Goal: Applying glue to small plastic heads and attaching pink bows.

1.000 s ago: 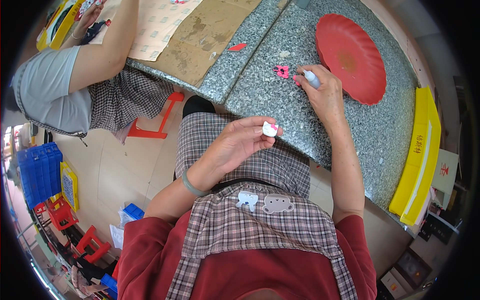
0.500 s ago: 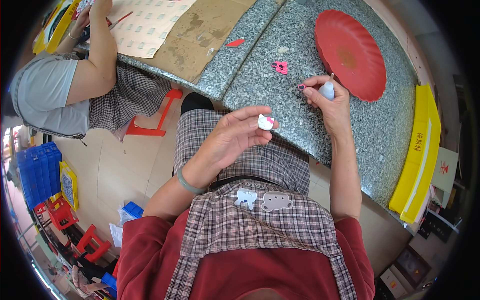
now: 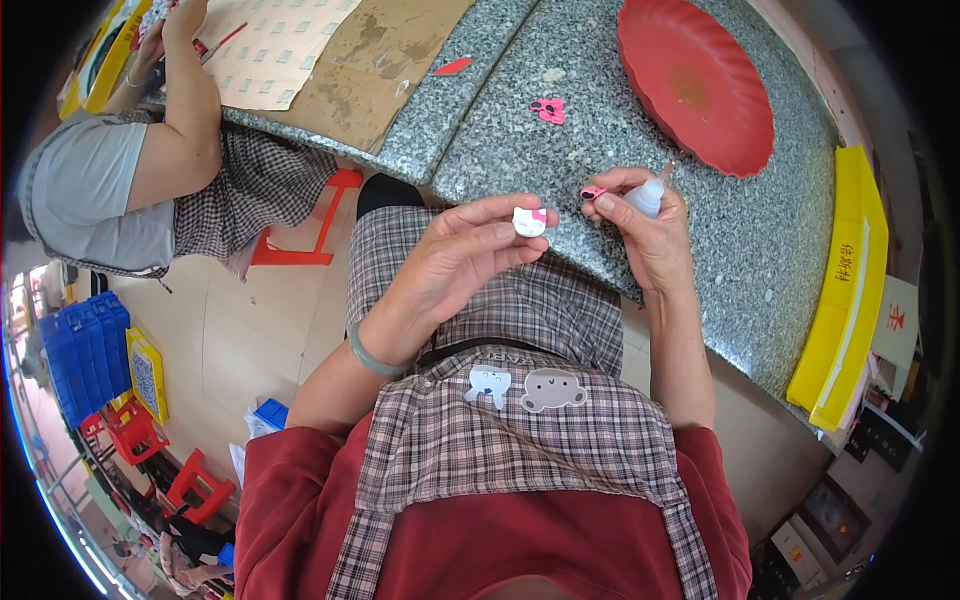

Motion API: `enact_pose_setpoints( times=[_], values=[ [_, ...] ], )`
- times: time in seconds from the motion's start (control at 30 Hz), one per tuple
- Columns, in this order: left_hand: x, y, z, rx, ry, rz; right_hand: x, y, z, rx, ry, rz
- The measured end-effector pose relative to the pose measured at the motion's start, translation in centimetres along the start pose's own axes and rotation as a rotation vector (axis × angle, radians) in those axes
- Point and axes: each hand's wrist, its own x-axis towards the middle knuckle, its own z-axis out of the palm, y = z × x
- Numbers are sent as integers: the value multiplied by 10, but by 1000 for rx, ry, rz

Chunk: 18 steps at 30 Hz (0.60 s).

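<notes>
Pinching the cat head (image 3: pixel 528 223) by its edges, the left hand (image 3: pixel 455 255) is holding it by the near edge of the tabletop (image 3: pixel 725 270), face showing. The right hand (image 3: pixel 652 225) is pinching a pink piece (image 3: pixel 591 193) and cradling a bottle (image 3: pixel 648 196); pointing its tip away is likely sparing both pieces smears.

The left hand's (image 3: pixel 455 255) fingers cover the edge of the white cat-head figurine (image 3: pixel 527 226). The right hand (image 3: pixel 655 230) hides the lower part of the squeeze bottle (image 3: pixel 648 196) and some of a pink-and-black piece (image 3: pixel 591 193), too small to identify. The top edge clips the red scalloped dish (image 3: pixel 715 95); the lower edge cuts off the person's red shirt (image 3: pixel 480 540).
</notes>
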Motion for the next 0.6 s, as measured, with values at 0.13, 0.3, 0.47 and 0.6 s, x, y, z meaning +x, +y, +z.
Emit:
enact_pose_setpoints(
  times=[0.13, 0.3, 0.47, 0.6],
  values=[
    [1, -2, 0, 31, 16, 4, -4, 3, 0, 138, -32, 11],
    [0, -4, -1, 59, 6, 4, -11, 5, 3, 252, 0, 116],
    [1, -6, -1, 99, 10, 18, -16, 6, 7, 296, -19, 136],
    [1, -7, 1, 156, 23, 51, -22, 4, 11, 197, -80, 118]
  ],
)
